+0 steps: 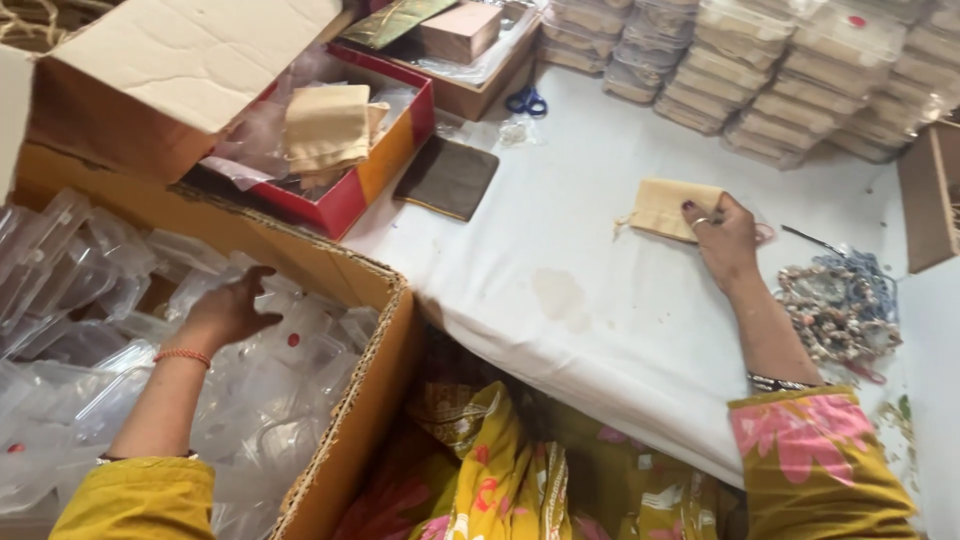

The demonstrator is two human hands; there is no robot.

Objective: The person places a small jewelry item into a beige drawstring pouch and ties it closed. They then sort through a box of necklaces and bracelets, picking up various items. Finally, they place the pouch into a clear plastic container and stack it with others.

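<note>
My left hand (228, 308) reaches into a big cardboard carton (372, 372) on the left, fingers spread over a heap of clear plastic boxes (80, 300); it holds nothing. My right hand (725, 238) rests on the white table (580, 240), pressing down on a small beige cloth pouch (668, 206). A ring shows on one finger and a bangle on that wrist. A pile of beaded jewellery (838, 305) lies just right of that forearm.
A red box (345, 195) with beige pouches (327, 126) stands at the back left beside a dark flat pad (447, 177). Blue scissors (526, 101) lie farther back. Stacks of clear plastic boxes (780, 70) line the far edge. A wooden box (928, 195) sits at right.
</note>
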